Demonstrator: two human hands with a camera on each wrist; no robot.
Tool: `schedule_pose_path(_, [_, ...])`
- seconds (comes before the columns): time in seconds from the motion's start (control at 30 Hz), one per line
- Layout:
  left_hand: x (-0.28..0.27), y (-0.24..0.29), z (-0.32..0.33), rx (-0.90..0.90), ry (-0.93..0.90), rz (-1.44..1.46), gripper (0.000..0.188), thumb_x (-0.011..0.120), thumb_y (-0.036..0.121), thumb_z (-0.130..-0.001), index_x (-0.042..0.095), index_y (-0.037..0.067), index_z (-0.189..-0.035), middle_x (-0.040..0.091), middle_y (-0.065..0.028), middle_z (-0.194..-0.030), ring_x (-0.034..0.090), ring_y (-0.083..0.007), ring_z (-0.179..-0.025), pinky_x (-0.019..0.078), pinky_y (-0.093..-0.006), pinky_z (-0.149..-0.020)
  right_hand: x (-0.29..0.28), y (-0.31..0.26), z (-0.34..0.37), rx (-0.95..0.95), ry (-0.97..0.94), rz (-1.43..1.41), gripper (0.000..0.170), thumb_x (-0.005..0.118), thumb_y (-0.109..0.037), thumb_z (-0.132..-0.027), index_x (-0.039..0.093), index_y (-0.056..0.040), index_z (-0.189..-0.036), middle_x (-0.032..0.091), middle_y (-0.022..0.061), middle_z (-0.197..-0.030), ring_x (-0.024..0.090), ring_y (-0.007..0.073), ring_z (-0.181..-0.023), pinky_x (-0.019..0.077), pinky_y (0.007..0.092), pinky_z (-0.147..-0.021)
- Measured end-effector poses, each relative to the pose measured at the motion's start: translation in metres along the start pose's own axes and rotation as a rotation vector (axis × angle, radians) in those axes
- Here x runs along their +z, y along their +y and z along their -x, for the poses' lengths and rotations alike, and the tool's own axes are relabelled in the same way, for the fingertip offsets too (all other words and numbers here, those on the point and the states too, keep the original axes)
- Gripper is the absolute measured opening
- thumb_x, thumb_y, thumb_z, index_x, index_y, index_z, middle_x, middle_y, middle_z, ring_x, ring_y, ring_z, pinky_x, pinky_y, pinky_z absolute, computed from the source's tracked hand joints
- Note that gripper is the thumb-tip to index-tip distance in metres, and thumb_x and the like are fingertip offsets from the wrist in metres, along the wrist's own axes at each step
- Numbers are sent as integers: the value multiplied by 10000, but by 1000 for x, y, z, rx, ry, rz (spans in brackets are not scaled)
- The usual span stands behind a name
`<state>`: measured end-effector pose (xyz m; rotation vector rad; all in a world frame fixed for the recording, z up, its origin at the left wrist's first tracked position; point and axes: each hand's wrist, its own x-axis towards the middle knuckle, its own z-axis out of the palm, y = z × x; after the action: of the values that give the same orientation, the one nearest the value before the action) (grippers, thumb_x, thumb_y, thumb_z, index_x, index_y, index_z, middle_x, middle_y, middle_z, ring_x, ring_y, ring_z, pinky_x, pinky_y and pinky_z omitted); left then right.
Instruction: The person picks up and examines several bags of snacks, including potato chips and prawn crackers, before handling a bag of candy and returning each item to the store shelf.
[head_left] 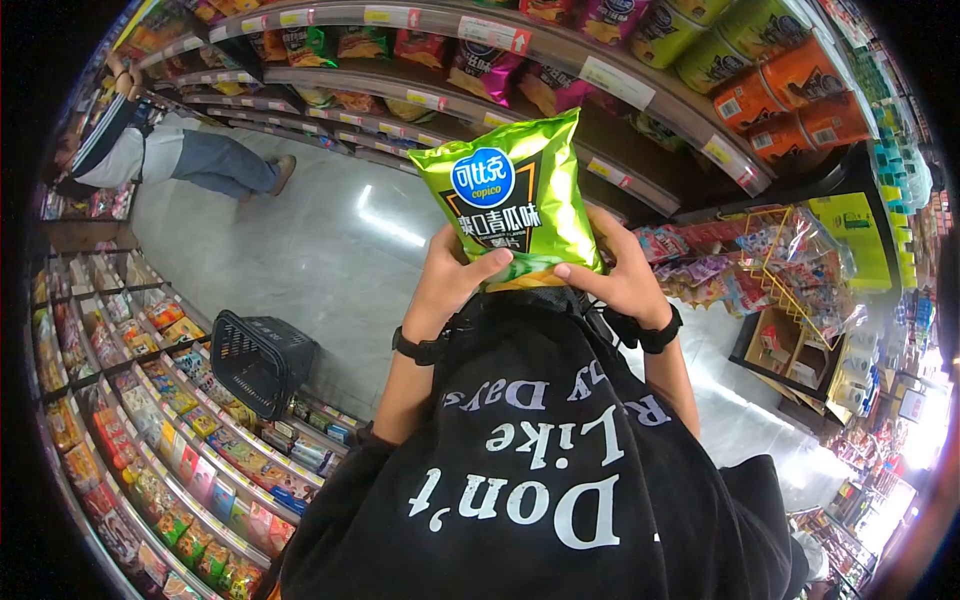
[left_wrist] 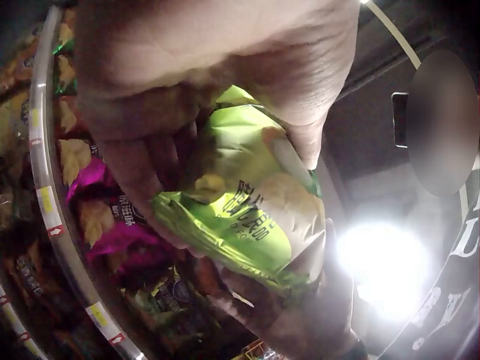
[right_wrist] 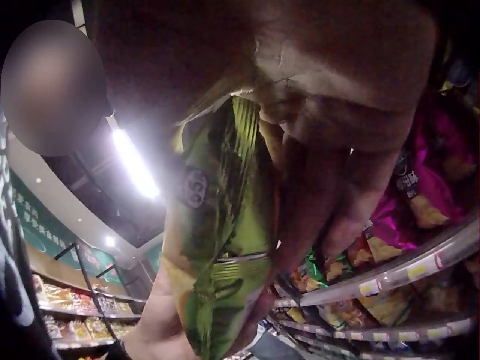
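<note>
A green bag of potato chips (head_left: 515, 200) with a blue round logo is held up in front of the chest, its printed front facing the head camera. My left hand (head_left: 447, 275) grips its left side, thumb across the lower front. On the other side my right hand (head_left: 632, 272) holds the lower right edge, thumb also on the front. In the left wrist view, the chip bag (left_wrist: 255, 202) shows its back and lies between both hands. From the right wrist, the same bag (right_wrist: 225, 240) appears edge-on, with fingers behind it.
Shelves with bagged chips (head_left: 485, 70) stand ahead, with canned chips (head_left: 790, 85) at the upper right. A dark shopping basket (head_left: 262, 365) is at the left beside snack shelves (head_left: 170, 430). Another person (head_left: 215, 160) stands in the aisle. A wire rack of snacks (head_left: 780, 255) is on the right.
</note>
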<state>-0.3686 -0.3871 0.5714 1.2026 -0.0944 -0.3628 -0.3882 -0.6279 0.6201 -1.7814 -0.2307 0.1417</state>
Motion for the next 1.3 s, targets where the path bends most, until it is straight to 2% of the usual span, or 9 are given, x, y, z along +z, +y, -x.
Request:
schedule_pose_path(0.17, [0, -5, -1, -4, 2, -42, 436, 816, 156, -832, 597, -8, -1172, 685, -64, -1108, 640, -135, -988, 504, -299, -915, -2, 1, 3, -4, 13, 32, 641, 829, -251, -781, 553, 41, -1280, 673, 148, -1107, 632, 190, -1026, 477, 322, -927])
schedule_pose_path(0.27, [1, -6, -1, -6, 3, -38, 432, 809, 163, -841, 594, -7, -1176, 682, -64, -1115, 635, -133, -999, 500, -300, -919, -7, -4, 4, 102, -65, 25, 655, 796, -142, -812, 482, 49, -1355, 604, 111, -1235, 568, 164, -1135, 433, 307, -1002])
schedule_pose_path(0.37, [2, -7, -2, -18, -3, -9, 423, 792, 154, -858, 585, -10, -1188, 673, -72, -1135, 627, -133, -1020, 499, -300, -923, -1, 3, 4, 43, 53, 17, 625, 827, -255, -787, 560, 46, -1265, 686, 147, -1060, 644, 185, -971, 496, 317, -888])
schedule_pose_path(0.63, [-3, -7, -5, -1, 123, -75, 489, 745, 98, -882, 505, -49, -1282, 607, -133, -1243, 627, -204, -1083, 496, -335, -964, -1, 9, -2, 13, 237, 146, 568, 808, -220, -809, 566, 45, -1249, 698, 173, -1086, 676, 210, -993, 507, 318, -884])
schedule_pose_path(0.73, [-5, -2, -3, 10, 26, -25, 566, 746, 87, -869, 461, -56, -1336, 547, -159, -1326, 591, -249, -1178, 483, -385, -1010, 0, 3, -6, 5, 301, 184, 581, 811, -215, -806, 558, 38, -1264, 703, 173, -1087, 682, 218, -996, 511, 319, -881])
schedule_pose_path(0.83, [8, 1, -1, 81, -44, -37, 673, 748, 216, -867, 415, -44, -1392, 508, -174, -1371, 523, -303, -1267, 458, -437, -1039, 5, 2, -8, -10, 317, 149, 620, 824, -221, -793, 549, 25, -1291, 690, 176, -1120, 672, 215, -1035, 513, 323, -886])
schedule_pose_path(0.93, [8, -8, -2, 40, -59, 90, 755, 795, 132, -819, 376, -36, -1423, 452, -149, -1427, 478, -268, -1316, 446, -429, -1060, 9, -3, -8, -56, 242, 164, 672, 843, -236, -769, 544, 2, -1321, 656, 174, -1198, 649, 221, -1093, 512, 339, -900])
schedule_pose_path(1.1, [-10, -25, -3, 43, -114, 152, 912, 836, 365, -789, 335, -5, -1455, 461, -127, -1417, 496, -244, -1297, 439, -404, -1063, 8, -16, -4, -169, -19, 171, 630, 835, -168, -752, 578, -21, -1308, 599, 118, -1294, 573, 246, -1204, 438, 365, -1022])
schedule_pose_path(1.3, [-14, -16, 9, 5, -56, 330, 1094, 789, 620, -743, 283, 0, -1488, 453, -128, -1432, 493, -252, -1307, 442, -417, -1070, 0, -14, -3, -185, -121, 37, 443, 814, -135, -783, 665, -33, -1187, 626, 131, -1272, 582, 240, -1184, 454, 355, -980])
